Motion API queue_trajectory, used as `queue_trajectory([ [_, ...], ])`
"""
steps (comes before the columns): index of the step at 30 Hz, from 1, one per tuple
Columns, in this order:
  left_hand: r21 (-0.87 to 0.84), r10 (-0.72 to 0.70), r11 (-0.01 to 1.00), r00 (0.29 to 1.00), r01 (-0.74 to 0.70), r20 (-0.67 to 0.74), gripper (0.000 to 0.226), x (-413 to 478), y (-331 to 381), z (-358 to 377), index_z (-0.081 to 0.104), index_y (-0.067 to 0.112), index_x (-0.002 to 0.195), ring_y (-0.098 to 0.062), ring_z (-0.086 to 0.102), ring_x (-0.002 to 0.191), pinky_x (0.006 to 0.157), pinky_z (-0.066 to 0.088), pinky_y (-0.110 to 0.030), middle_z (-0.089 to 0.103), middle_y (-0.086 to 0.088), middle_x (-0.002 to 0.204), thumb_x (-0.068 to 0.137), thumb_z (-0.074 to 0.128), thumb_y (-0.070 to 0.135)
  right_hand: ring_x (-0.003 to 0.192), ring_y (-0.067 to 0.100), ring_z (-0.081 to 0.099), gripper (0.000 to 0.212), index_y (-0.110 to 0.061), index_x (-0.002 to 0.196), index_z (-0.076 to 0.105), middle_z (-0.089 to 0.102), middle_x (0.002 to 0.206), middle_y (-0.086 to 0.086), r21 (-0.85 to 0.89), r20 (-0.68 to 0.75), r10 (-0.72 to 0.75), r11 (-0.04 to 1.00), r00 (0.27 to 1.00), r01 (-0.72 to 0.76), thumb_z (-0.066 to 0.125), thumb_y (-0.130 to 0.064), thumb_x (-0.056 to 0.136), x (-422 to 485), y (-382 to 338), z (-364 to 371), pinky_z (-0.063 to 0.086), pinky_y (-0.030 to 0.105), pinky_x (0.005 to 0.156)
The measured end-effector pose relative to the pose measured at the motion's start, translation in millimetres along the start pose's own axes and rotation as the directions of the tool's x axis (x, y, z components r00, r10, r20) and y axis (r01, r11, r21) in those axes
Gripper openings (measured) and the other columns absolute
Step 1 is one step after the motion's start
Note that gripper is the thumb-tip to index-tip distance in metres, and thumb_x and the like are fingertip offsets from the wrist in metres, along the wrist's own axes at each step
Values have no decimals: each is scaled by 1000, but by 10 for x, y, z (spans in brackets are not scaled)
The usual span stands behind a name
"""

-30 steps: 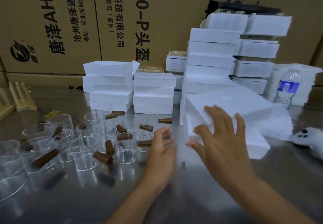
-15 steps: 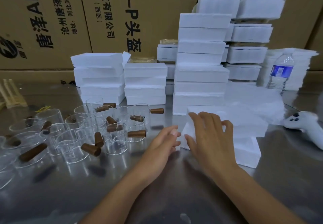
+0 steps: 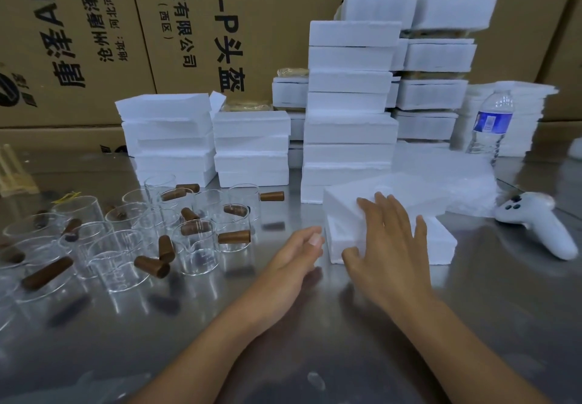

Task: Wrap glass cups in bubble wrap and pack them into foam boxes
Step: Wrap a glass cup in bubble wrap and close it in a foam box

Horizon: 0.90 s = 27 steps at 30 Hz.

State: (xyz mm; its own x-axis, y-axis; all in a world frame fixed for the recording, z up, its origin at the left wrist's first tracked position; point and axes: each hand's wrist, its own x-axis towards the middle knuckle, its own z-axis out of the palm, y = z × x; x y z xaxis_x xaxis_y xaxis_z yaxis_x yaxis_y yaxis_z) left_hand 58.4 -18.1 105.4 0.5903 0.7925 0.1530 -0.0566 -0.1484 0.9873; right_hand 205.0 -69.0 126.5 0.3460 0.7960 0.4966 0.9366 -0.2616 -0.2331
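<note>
Right hand (image 3: pixel 387 236): fingers spread and laid flat on top of the foam box (image 3: pixel 441 241), thumb down its near left face. Left hand (image 3: pixel 299 249): loosely curled, holding nothing, just beside the box's left corner; cannot tell if it touches. The box sits on the steel table (image 3: pixel 315 356), near centre, top half slightly offset from the bottom half. The cups (image 3: pixel 195 246) stand unwrapped in a crowded cluster to the left, well apart from the box, with many rims close or touching. Risks, as judged:

1. The table looks slick, so a one-sided push or pull could skid the box rather than open it. Leftward it would reach the nearest cups.
2. The foam looks crumbly, and prying at a corner with the thumb could snap the edge or shed crumbs into the box.
3. The tall stack (image 3: pixel 349 126) stands just behind, so a backward shove could tip it.
4. The left forearm lies near the cluster. A careless sweep would knock one cup into its neighbours, and glass on glass chips.
5. The controller (image 3: pixel 535 224) lies near the box's right side and could be nudged if the box shifts right.
</note>
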Motion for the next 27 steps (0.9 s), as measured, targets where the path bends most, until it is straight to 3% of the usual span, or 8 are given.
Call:
queue_trajectory([
  [3,-28,2,1000,999,-1,50,48,-9,18,22,56,37,113,1,57,114,93,47,-21,59,11,124,74,53,65,144,18,6,66,-25,145,22,13,157,1,-23,-59,-4,1000,998,3,53,-26,86,-30,20,-4,2,43,115],
  [9,-22,5,1000,997,-4,73,43,9,-2,75,55,36,115,1,57,115,104,41,-28,61,14,122,79,47,57,133,24,30,54,-23,134,47,39,143,6,-51,-159,1,999,987,-9,57,-33,82,-44,38,-27,17,42,103],
  [13,-18,16,1000,994,-15,105,55,15,-3,133,52,34,120,1,57,115,101,41,-24,60,12,126,78,50,70,126,20,34,60,-28,124,55,48,132,-1,61,-255,72,996,964,-58,40,-61,77,-8,46,-103,15,37,97],
  [16,-28,37,999,998,-36,55,49,24,9,98,51,33,115,2,59,110,101,44,-26,59,11,124,75,43,59,127,22,33,51,-25,125,52,49,130,3,264,-383,252,952,889,-156,51,-54,84,114,204,-201,14,39,103],
  [18,-68,44,997,999,-43,8,43,40,35,41,52,32,113,1,60,108,97,45,-23,60,11,121,77,41,52,132,27,28,56,-17,131,45,43,137,9,434,-413,469,855,781,-284,58,-44,83,201,376,-252,16,44,107],
  [21,-101,44,994,998,-48,-38,42,46,70,-39,52,31,112,-1,59,110,93,46,-20,61,9,120,77,39,50,136,32,22,75,-10,140,32,32,145,13,631,-321,745,629,585,-455,66,-37,78,260,580,-262,18,47,108],
  [25,-135,55,989,995,-65,-78,44,37,92,-68,52,28,113,-7,59,112,94,46,-23,61,2,122,76,41,49,137,31,22,97,-12,146,19,27,149,10,765,-56,897,321,439,-558,67,-51,72,275,720,-196,20,47,110],
  [27,-137,50,989,997,-58,-61,44,33,94,-54,53,28,113,-6,60,111,96,46,-23,62,3,121,76,42,49,137,31,23,102,-8,146,19,29,149,9,776,51,911,221,408,-590,65,-60,70,280,756,-157,20,46,112],
])
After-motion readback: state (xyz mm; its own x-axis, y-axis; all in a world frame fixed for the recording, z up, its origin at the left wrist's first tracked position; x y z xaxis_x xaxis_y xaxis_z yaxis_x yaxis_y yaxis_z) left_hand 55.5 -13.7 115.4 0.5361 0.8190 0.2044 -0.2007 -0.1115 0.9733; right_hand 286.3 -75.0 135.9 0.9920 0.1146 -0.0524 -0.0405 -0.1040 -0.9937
